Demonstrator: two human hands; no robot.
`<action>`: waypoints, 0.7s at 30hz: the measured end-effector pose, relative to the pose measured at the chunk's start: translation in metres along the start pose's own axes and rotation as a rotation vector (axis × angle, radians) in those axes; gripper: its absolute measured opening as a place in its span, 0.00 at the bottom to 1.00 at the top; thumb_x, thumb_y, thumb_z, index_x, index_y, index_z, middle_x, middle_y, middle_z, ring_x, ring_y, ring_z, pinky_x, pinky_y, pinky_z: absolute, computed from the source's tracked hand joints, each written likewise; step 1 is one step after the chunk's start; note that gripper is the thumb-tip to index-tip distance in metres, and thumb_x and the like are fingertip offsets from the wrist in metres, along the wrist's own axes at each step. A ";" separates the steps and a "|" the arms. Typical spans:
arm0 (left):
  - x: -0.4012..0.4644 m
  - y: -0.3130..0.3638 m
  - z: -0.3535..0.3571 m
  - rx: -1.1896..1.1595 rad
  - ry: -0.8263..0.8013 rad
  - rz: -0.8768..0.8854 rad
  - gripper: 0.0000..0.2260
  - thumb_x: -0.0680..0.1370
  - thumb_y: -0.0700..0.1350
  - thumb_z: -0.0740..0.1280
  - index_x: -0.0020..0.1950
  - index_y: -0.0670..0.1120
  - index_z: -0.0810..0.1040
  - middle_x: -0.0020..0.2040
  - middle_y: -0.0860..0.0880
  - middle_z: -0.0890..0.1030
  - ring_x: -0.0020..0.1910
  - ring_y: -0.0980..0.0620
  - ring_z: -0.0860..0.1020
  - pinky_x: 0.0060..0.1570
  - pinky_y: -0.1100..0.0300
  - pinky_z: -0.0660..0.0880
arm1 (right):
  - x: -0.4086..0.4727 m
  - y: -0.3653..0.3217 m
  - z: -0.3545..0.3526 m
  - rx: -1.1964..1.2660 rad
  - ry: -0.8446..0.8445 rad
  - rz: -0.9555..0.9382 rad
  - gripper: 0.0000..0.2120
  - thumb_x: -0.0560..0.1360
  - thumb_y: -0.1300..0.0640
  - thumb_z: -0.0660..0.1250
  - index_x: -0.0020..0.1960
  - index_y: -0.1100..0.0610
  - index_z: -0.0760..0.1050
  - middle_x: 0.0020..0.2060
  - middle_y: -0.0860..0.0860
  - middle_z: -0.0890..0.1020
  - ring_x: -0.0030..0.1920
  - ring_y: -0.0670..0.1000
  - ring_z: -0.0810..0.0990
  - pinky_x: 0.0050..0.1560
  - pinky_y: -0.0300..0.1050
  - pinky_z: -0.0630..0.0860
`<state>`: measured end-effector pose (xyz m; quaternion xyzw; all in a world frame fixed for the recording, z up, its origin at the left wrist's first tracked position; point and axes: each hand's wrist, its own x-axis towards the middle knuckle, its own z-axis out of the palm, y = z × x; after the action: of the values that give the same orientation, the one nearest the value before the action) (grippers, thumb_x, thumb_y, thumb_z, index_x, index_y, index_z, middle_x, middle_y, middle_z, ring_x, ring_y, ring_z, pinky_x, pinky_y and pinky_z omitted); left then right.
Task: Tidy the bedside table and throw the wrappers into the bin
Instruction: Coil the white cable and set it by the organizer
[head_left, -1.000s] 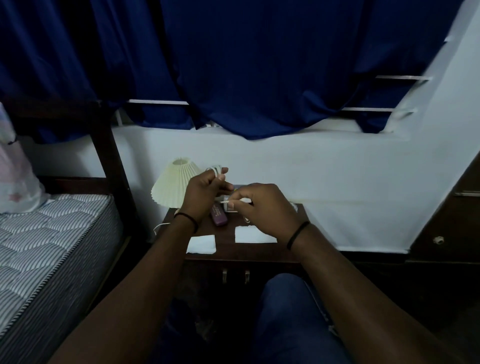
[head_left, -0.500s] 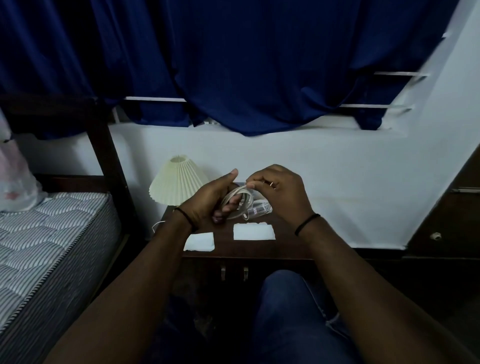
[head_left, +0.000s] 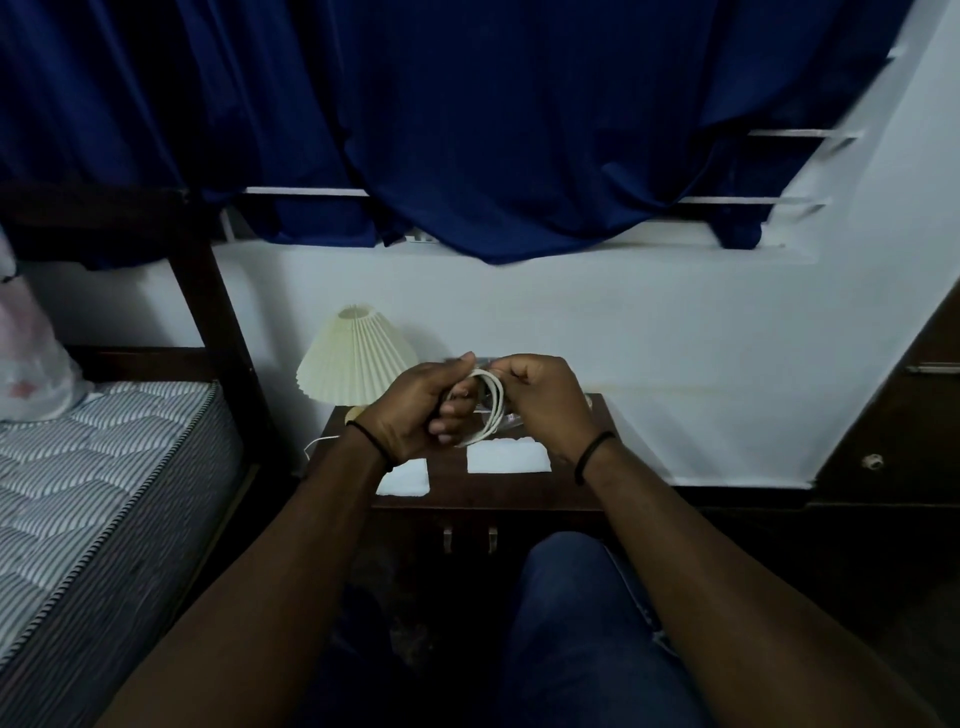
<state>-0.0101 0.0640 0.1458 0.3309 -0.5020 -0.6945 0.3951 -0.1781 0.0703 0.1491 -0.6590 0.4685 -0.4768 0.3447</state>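
Above the dark wooden bedside table (head_left: 519, 491) I hold a white cable (head_left: 493, 410) wound into loops. My left hand (head_left: 415, 410) grips the coil with its fingers through the loops. My right hand (head_left: 540, 400) pinches the cable at the top of the coil. Two white folded tissues lie on the table's front: one (head_left: 405, 477) at the left, one (head_left: 509, 457) in the middle. A clear wrapper (head_left: 511, 420) peeks out behind the coil, mostly hidden by my hands.
A cream pleated lamp (head_left: 356, 358) stands at the table's back left. A bed with a striped mattress (head_left: 104, 483) and dark post lies to the left. A dark wooden cupboard (head_left: 904, 426) is at the right. My knee in blue jeans (head_left: 582, 623) is below the table.
Both hands lifted off the table with the white cable and wound it into a coil between them. The small dark object seen earlier on the table is now hidden behind my hands.
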 end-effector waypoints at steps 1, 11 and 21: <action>0.001 0.000 0.001 -0.014 0.028 0.002 0.19 0.79 0.56 0.60 0.31 0.48 0.67 0.23 0.52 0.63 0.17 0.57 0.59 0.23 0.64 0.56 | -0.001 -0.001 0.000 0.077 -0.022 0.046 0.10 0.79 0.59 0.65 0.44 0.56 0.84 0.39 0.54 0.85 0.41 0.54 0.82 0.49 0.57 0.81; 0.004 -0.004 -0.002 -0.024 0.206 -0.024 0.21 0.82 0.55 0.58 0.33 0.46 0.67 0.25 0.52 0.62 0.19 0.55 0.58 0.24 0.65 0.57 | -0.006 -0.006 0.000 0.215 -0.173 0.174 0.13 0.73 0.71 0.66 0.55 0.59 0.76 0.42 0.55 0.83 0.38 0.49 0.81 0.36 0.41 0.78; 0.011 -0.030 -0.002 -0.011 0.359 -0.013 0.16 0.83 0.51 0.60 0.44 0.41 0.75 0.27 0.48 0.67 0.23 0.53 0.66 0.28 0.62 0.68 | -0.010 0.020 0.009 0.211 -0.125 0.069 0.14 0.71 0.67 0.74 0.56 0.64 0.76 0.40 0.54 0.84 0.39 0.47 0.83 0.42 0.41 0.80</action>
<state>-0.0200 0.0588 0.1155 0.4505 -0.4176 -0.6295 0.4758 -0.1760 0.0738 0.1252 -0.6311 0.4159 -0.4691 0.4569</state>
